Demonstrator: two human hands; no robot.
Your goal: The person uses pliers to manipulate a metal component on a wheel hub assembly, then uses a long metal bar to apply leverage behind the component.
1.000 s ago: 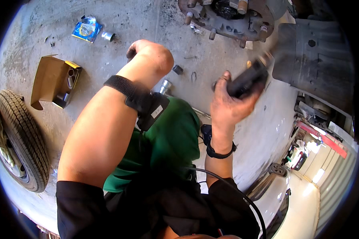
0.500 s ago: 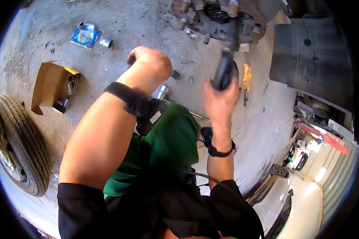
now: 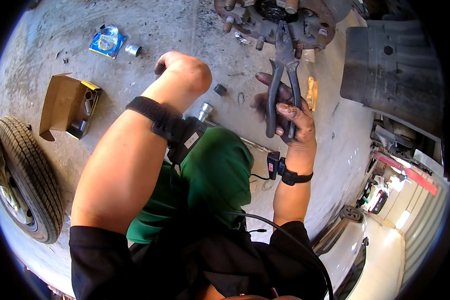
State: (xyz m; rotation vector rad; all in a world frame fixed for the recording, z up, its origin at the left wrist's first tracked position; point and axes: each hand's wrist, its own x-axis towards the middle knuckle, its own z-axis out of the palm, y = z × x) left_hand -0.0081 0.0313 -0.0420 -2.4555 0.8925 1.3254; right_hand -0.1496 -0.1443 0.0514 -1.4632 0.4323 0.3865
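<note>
My right hand (image 3: 295, 117) is wrapped round black-handled pliers (image 3: 285, 50); their jaws are at the dark centre of a rusty wheel hub (image 3: 307, 27) with several studs. My fingers are blackened with grime. My left hand (image 3: 180, 67) hangs over the floor to the left, fingers curled; whether they hold anything is hidden. Near it lie a black socket (image 3: 220, 89), a silver socket on a long bar (image 3: 205, 111) and, farther left, a silver cylinder (image 3: 133, 50). An orange, elongated item (image 3: 312, 92) lies beside the pliers.
An open cardboard box (image 3: 57, 107) with metal parts and a tyre on a wheel (image 3: 32, 170) are at left. A blue packet (image 3: 107, 42) lies upper left. A dark panel (image 3: 390, 70) is at right; a white car (image 3: 340, 260) stands farther back. My green-clad knee (image 3: 215, 170) is below.
My right hand has turned and brought the pliers up to the hub's centre, their handles now in clear view. My left hand has shifted only slightly.
</note>
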